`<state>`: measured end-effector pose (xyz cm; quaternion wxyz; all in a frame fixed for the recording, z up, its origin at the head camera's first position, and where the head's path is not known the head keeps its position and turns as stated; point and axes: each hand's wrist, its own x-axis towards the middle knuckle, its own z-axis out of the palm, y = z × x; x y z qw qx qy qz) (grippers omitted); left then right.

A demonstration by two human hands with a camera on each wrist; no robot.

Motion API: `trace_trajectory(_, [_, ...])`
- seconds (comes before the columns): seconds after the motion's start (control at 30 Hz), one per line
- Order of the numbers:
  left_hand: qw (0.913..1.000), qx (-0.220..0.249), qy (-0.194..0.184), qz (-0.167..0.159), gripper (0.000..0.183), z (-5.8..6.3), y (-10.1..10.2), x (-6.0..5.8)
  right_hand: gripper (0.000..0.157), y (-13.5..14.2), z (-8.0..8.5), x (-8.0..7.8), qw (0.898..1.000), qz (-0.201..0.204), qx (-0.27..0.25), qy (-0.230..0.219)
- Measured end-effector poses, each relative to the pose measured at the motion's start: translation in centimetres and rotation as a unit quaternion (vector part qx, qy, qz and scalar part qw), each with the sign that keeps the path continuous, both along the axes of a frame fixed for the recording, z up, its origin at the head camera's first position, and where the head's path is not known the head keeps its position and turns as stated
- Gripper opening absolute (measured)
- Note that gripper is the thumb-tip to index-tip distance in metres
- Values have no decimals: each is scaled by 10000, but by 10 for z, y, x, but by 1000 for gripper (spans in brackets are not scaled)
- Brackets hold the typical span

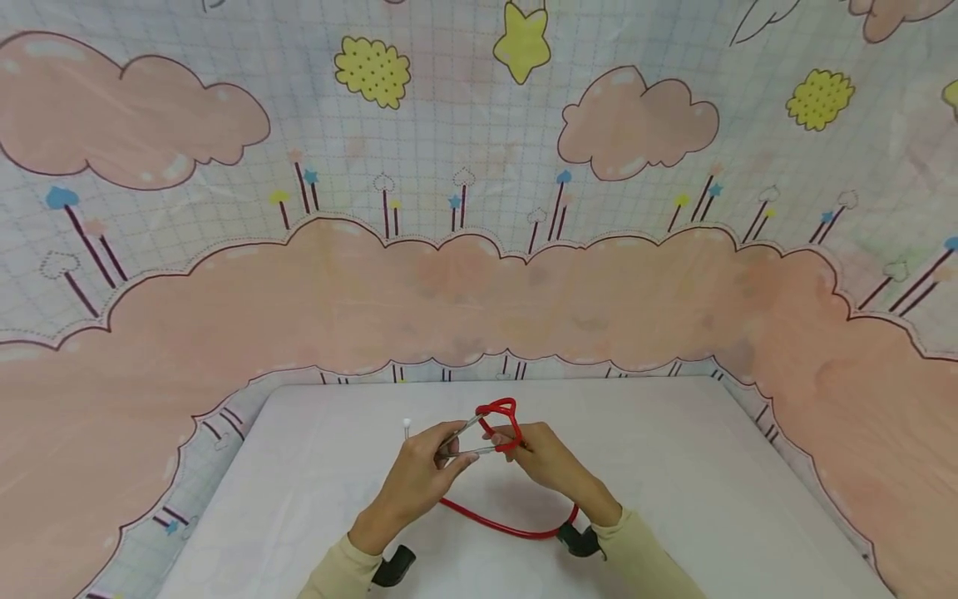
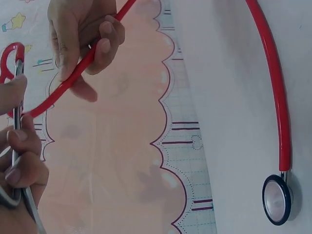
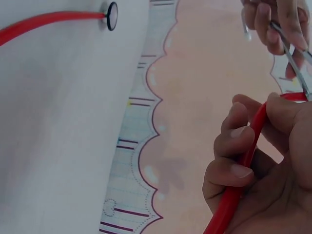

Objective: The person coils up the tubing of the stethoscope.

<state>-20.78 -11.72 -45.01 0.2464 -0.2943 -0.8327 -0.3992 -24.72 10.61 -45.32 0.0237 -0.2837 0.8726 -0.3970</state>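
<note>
Red-tubed stethoscope (image 1: 516, 422) raised between both hands, above the white desk (image 1: 674, 457).
Glossy, rounded red tubing (image 1: 509, 529) meets slim, shiny metal ear tubes (image 2: 19, 68); around its raised end, the left hand (image 1: 428, 464), at eight o'clock, curls its fingers round the metal; the right hand (image 1: 550, 456), at four o'clock, grips the tubing in bent fingers; more tubing bows towards six o'clock; in the left wrist view, the disc-shaped, dark-rimmed chest piece (image 2: 276, 201) lies at four o'clock on the smooth desk.

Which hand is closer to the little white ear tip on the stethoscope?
Left. The left hand is just beside the white ear tip, gripping the metal ear tubes; the right hand is farther off, holding the red tubing.
</note>
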Motion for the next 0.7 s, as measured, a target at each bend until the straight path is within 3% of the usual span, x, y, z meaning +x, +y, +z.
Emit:
trace_trajectory(0.17, [9990,160,119,401,40,-2,-4,-3,17,1,-4,8,9997,54,211,150])
trace_trajectory(0.37, [9959,330,192,820,42,-2,-9,-5,23,1,-7,17,9987,320,385,111])
trace_trajectory(0.7, [9901,188,310,1357,48,-3,-17,-7,23,6,-8,29,9989,228,405,-88])
